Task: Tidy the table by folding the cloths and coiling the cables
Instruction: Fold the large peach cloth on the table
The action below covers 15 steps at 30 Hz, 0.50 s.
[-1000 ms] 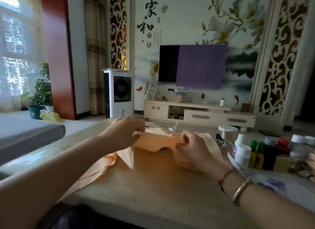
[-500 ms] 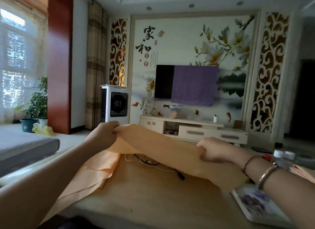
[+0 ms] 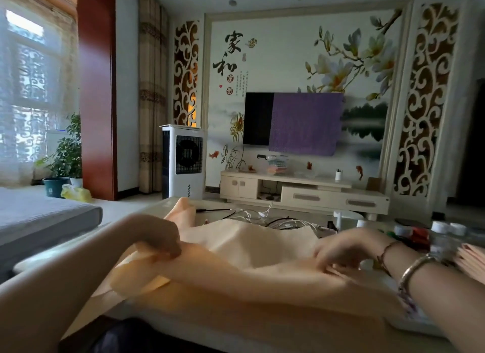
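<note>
We see peach cloth [image 3: 262, 250] spread low across wooden surface [image 3: 236, 316], near edge doubled into long fold. Left hand [image 3: 160, 234] pinches cloth's left end, fingers curled on bunched fabric. Right hand [image 3: 346, 247] grips fold at right end, fingers curled into fabric; bracelets on wrist. Behind cloth, tangle of white and black cables [image 3: 262, 216] lies loose on surface, far side. Right of cloth, cluster of small paint bottles [image 3: 430, 232]. Motion blur softens both hands.
</note>
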Motion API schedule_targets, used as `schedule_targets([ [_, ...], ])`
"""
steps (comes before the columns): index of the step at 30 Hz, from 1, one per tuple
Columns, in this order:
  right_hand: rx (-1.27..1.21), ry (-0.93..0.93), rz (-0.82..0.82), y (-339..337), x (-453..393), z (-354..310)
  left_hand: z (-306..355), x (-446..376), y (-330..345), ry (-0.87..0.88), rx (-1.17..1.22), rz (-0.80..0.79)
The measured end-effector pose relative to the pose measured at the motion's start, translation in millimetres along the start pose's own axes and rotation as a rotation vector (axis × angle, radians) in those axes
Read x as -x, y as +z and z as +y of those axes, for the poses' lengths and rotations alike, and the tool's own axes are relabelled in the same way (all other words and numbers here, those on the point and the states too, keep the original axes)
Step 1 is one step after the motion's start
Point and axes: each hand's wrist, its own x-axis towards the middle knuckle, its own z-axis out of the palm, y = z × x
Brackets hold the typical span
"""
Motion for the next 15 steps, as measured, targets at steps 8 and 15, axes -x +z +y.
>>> schedule_targets([
  [8, 0.269, -0.018, 0.75, 0.1, -65.9, 3.7, -25.5, -57.8, 25.5, -0.042, 0.159, 0.45],
  [15, 0.223, -0.034, 0.948, -26.3, -145.1, -7.0, -35.7, -132.9, 39.7, -0.165, 0.41, 0.622],
])
